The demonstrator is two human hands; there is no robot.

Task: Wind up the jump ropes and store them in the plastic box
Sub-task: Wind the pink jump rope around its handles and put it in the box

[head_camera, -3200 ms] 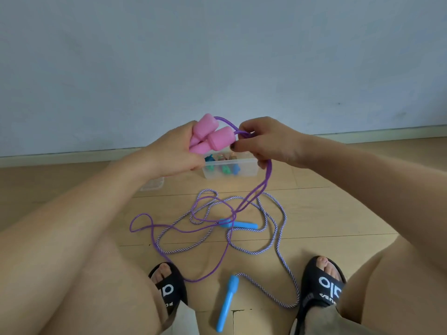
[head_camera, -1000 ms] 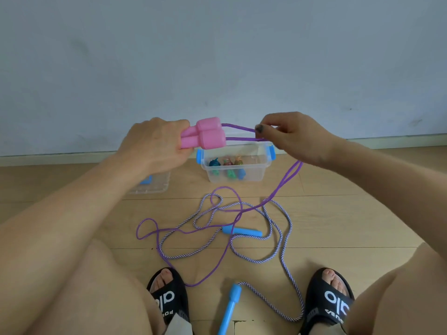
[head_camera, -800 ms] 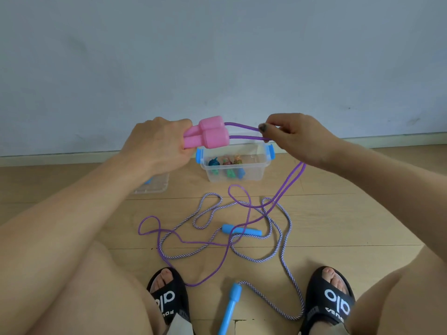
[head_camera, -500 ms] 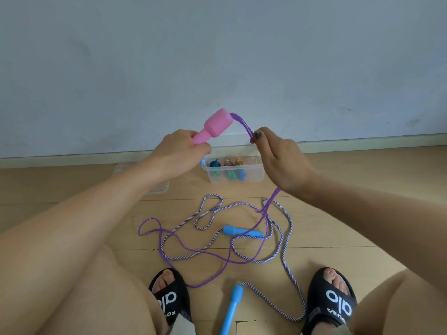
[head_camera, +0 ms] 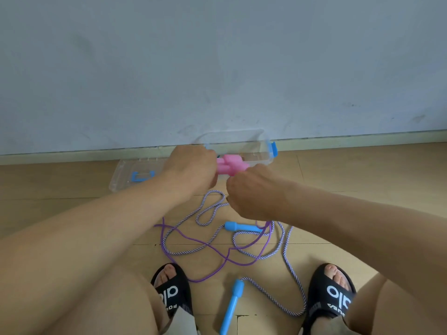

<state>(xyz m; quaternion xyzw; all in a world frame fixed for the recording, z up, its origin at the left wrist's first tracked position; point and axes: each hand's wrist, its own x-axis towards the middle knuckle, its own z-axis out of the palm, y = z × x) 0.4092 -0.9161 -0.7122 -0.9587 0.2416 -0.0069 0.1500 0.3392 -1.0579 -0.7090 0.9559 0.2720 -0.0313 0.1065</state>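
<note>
Far left, the clear lid [head_camera: 128, 176] lies flat on the floor. Left hand [head_camera: 191, 169] grips the pink handles [head_camera: 231, 165] in front of the box [head_camera: 263, 151]. Right hand [head_camera: 251, 192] is curled around the purple rope [head_camera: 217, 250], which trails down across the striped rope [head_camera: 287, 262] near the slippers [head_camera: 331, 293].

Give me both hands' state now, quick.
Left hand: grips the pink handles.
Right hand: curled, holds the purple rope.

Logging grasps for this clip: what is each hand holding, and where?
Left hand grips the pink handles by their narrow ends. Right hand holds the purple rope just below the handles.
</note>
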